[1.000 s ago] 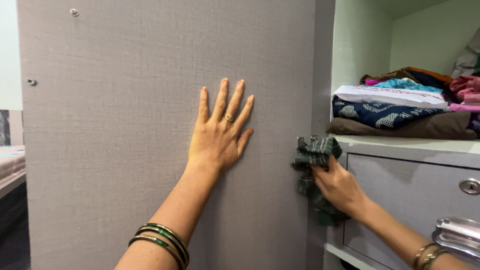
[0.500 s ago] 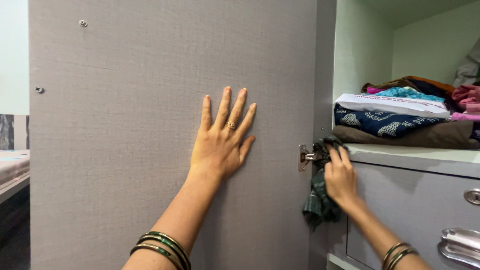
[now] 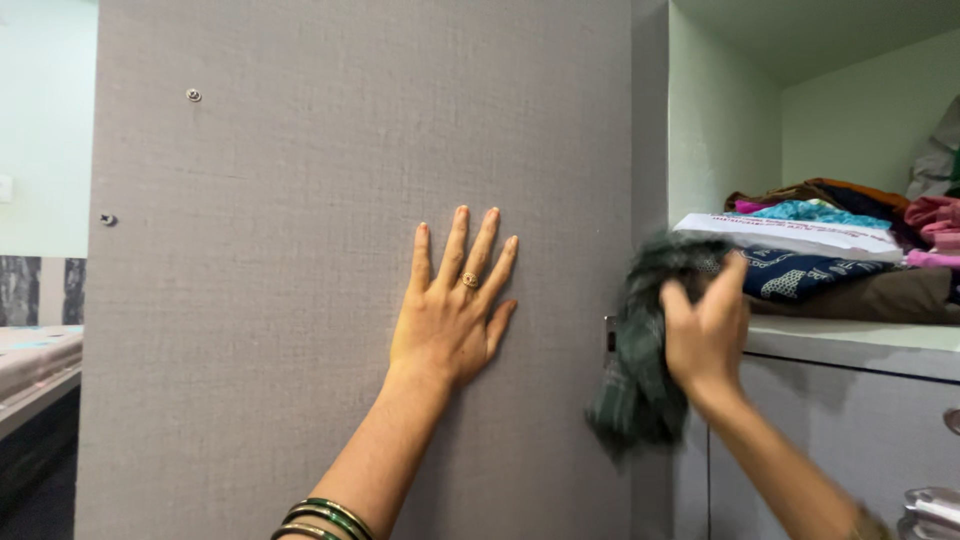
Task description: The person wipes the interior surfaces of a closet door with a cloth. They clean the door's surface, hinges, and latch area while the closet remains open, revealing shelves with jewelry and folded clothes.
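While the left hand (image 3: 452,318) is kept flat and open on the grey textured wardrobe door (image 3: 300,250), the dark green checked cloth (image 3: 640,360), clenched in the right hand (image 3: 706,330), has been lifted from the hinge edge toward the shelf.

We see a grey woven-look door (image 3: 300,250), a dark green checked cloth (image 3: 640,370), green bangles (image 3: 325,518), and a navy patterned garment (image 3: 800,275).
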